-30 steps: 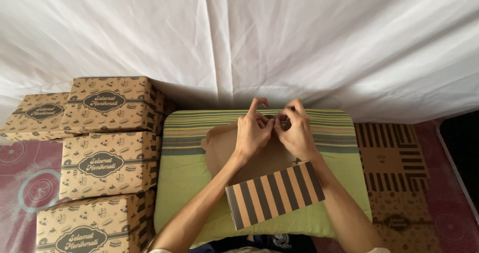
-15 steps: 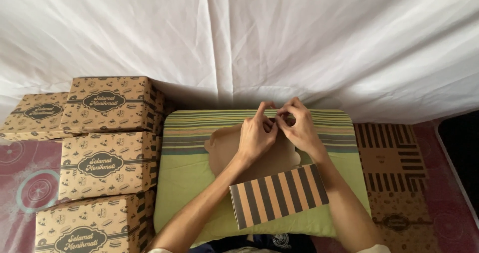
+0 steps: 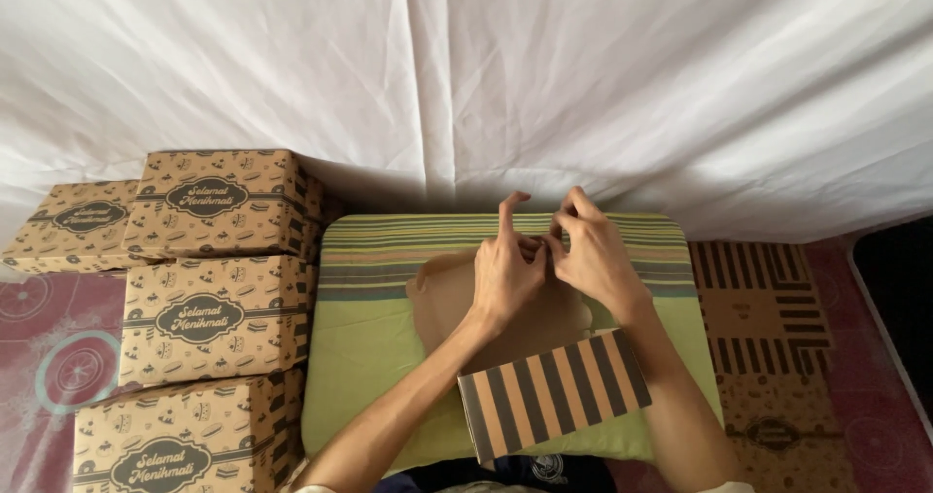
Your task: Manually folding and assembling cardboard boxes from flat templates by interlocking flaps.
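We see both hands at the far middle of a green striped cushion [image 3: 369,347], working on a flat brown cardboard box blank [image 3: 442,304] that lies on it. Left hand [image 3: 507,272] rests palm down on the blank, index finger raised, other fingers curled in toward the right hand. Right hand [image 3: 593,255] sits just beside it, touching it at the fingertips; fingers pinched narrow on what looks like a small tab at the blank's far edge, though the hands hide the tab itself. Near end of the blank is a flap with brown and black stripes [image 3: 554,393], tilted, lying between the two forearms. Left of the cushion: stack of folded printed boxes [image 3: 209,318], brown with dark oval labels, running from near to far, with one more box [image 3: 73,223] at far left. Right of the cushion: pile of unfolded striped blanks [image 3: 773,357] lying flat on a reddish patterned mat [image 3: 49,357]. White cloth [image 3: 466,75] hangs across the whole far side.
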